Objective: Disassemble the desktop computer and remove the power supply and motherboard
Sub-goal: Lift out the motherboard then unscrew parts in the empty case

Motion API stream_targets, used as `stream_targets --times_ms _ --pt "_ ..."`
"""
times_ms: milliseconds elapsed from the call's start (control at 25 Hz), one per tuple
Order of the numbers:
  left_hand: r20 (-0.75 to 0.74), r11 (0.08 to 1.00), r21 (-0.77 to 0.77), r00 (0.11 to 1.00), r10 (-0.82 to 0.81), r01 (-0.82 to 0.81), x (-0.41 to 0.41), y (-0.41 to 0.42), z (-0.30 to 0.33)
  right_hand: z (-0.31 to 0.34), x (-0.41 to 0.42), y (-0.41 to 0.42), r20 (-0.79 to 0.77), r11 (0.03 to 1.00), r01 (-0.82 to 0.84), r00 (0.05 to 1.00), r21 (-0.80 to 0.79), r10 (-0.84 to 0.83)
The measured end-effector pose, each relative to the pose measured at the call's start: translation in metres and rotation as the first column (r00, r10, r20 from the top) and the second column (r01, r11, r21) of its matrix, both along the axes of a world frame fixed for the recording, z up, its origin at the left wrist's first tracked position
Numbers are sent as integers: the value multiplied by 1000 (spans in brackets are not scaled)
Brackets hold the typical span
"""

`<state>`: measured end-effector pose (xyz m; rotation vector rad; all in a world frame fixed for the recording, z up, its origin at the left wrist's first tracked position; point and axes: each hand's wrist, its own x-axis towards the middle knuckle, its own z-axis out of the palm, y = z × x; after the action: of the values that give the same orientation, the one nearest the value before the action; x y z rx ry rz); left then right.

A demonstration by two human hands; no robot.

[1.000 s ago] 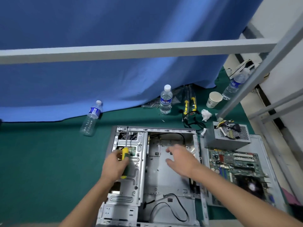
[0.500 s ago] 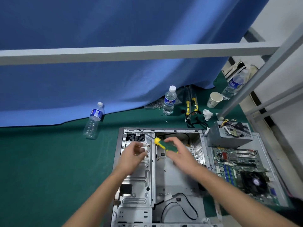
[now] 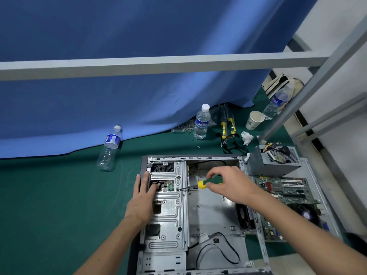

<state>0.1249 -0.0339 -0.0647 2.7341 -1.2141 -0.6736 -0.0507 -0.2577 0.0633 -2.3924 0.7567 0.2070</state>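
The open grey computer case (image 3: 210, 213) lies on the green table. My right hand (image 3: 231, 184) grips a green and yellow screwdriver (image 3: 208, 183), whose tip touches a screw on the drive cage (image 3: 168, 213). My left hand (image 3: 142, 199) rests flat on the cage's left edge, fingers straight. The grey power supply (image 3: 273, 162) stands outside the case to the right. The green motherboard (image 3: 286, 197) lies on the detached side panel beside it.
Water bottles (image 3: 110, 149) (image 3: 201, 122) (image 3: 277, 104) lie or stand on the table, with a paper cup (image 3: 254, 120), crumpled tissue (image 3: 246, 137), yellow-handled tools (image 3: 228, 126) and loose screws. A grey frame bar (image 3: 158, 64) crosses above. A blue curtain hangs behind.
The screwdriver passed from my left hand to my right. Its tip now sits on a cage screw. My left hand moved left and flattened on the cage edge.
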Motion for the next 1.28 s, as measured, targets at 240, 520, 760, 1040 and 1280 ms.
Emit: stream_targets --times_ms 240,520,760,1040,1280 --pt "4 999 7 999 -33 33 1 0 -5 3 3 3 32 1000 14 999 20 -15" --pt "9 999 20 1000 -30 30 1 1 -9 16 25 4 -76 978 -191 980 -83 185" --pt "12 999 8 999 -43 43 2 3 -10 39 75 22 -206 827 -518 853 -217 480" --pt "5 999 6 999 -42 42 2 3 -9 52 119 45 -302 933 -294 926 -207 225" --pt "1 999 5 999 -41 41 2 2 -6 65 129 75 -423 645 -676 732 -356 533"
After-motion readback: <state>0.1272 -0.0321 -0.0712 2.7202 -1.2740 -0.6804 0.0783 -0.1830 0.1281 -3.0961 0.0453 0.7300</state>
